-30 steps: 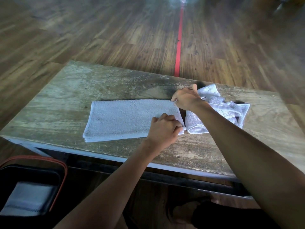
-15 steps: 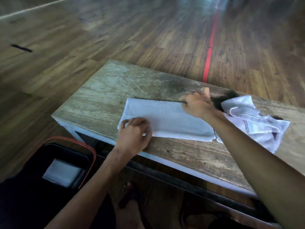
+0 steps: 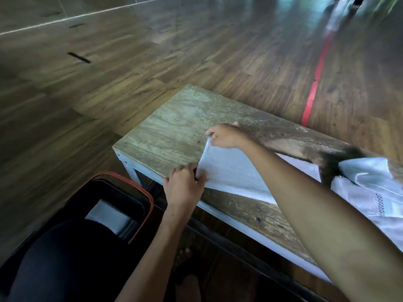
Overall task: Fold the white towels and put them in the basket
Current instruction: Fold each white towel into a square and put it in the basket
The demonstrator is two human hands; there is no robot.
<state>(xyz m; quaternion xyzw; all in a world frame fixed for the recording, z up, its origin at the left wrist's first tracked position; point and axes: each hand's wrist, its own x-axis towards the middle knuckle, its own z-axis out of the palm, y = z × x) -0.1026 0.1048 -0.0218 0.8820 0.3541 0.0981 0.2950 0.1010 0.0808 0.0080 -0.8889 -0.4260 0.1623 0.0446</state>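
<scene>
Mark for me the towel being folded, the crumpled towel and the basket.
towel being folded (image 3: 231, 171): head view, middle of its flat top layer.
crumpled towel (image 3: 375, 192): head view, bunched cloth just above its patterned stripe.
basket (image 3: 148, 192): head view, orange rim at its right corner.

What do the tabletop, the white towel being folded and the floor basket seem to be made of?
The worn brown tabletop looks like weathered wood: matt, grained, stained. The flat white towel looks like terry cloth, with nubbly pile. The black, orange-rimmed basket may be fabric; too dark to tell.
</scene>
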